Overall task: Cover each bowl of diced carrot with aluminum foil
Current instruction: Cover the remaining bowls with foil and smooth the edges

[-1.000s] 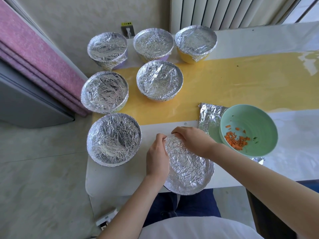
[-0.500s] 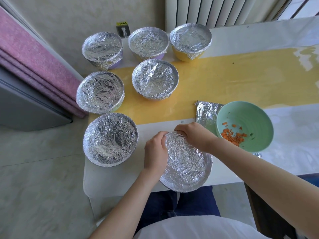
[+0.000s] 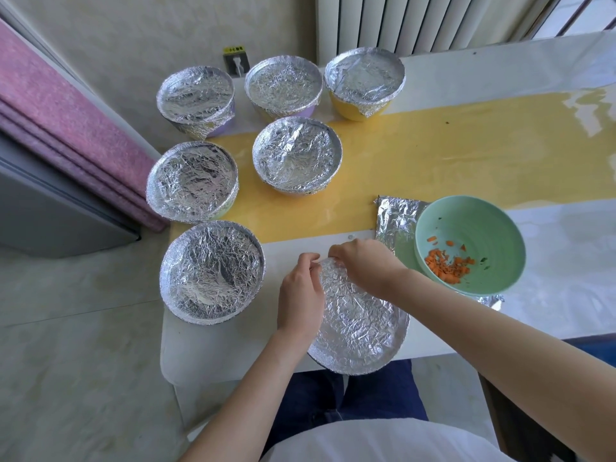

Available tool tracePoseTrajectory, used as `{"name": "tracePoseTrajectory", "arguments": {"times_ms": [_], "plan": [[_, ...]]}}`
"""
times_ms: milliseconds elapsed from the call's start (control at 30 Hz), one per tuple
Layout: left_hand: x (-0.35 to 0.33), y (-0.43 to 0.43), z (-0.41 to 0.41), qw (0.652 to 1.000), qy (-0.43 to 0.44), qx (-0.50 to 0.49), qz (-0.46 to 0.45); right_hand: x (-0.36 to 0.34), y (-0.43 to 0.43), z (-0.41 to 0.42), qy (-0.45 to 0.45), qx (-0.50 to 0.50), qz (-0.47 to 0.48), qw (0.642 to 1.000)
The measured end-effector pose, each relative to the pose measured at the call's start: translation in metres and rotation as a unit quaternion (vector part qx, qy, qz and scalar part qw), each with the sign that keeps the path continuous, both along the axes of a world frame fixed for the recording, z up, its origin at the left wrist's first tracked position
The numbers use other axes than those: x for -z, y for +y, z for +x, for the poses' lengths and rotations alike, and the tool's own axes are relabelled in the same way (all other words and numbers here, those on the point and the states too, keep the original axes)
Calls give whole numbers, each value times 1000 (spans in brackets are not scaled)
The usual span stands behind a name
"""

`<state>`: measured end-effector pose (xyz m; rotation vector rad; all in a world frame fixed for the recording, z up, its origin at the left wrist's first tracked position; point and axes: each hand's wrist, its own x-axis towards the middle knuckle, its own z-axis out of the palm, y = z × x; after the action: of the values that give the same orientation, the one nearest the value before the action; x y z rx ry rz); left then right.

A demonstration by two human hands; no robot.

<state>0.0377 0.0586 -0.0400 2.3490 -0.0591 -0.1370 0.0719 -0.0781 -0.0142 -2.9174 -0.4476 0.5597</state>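
A foil-covered bowl (image 3: 358, 323) sits at the table's near edge. My left hand (image 3: 301, 290) grips its left rim, fingers curled over the foil. My right hand (image 3: 361, 261) pinches the foil at the far rim. To the right stands an uncovered green bowl (image 3: 480, 228) holding diced carrot (image 3: 446, 266), set on a flat sheet of foil (image 3: 396, 218). Several other bowls wear foil: one at near left (image 3: 211, 271), two in the middle row (image 3: 192, 181) (image 3: 296, 155), three at the back (image 3: 196, 95) (image 3: 283, 85) (image 3: 365, 78).
The table (image 3: 500, 128) has a yellow band across its middle and white borders. A pink padded panel (image 3: 60, 128) and a grey unit stand to the left on the tiled floor. A radiator (image 3: 416, 21) stands behind the table.
Both hands have stayed on the near bowl's far rim, their fingers shifting slightly along the foil edge. The bowls have not moved; only the camera view drifted a little.
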Motion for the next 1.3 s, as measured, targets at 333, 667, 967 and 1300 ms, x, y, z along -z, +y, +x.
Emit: {"name": "tracePoseTrajectory", "arguments": {"times_ms": [333,667,967,1300], "plan": [[8,7,-9,998,-20,-58,17,10,1,1,35,8,92,995],[6,6,-9,999,-25,-36,27,1,11,3,41,-44,26,998],[6,8,-7,999,-34,-12,22,9,-3,3,63,16,131,989],[5,7,-9,999,-16,-16,24,17,-31,-12,31,76,192,978]]}}
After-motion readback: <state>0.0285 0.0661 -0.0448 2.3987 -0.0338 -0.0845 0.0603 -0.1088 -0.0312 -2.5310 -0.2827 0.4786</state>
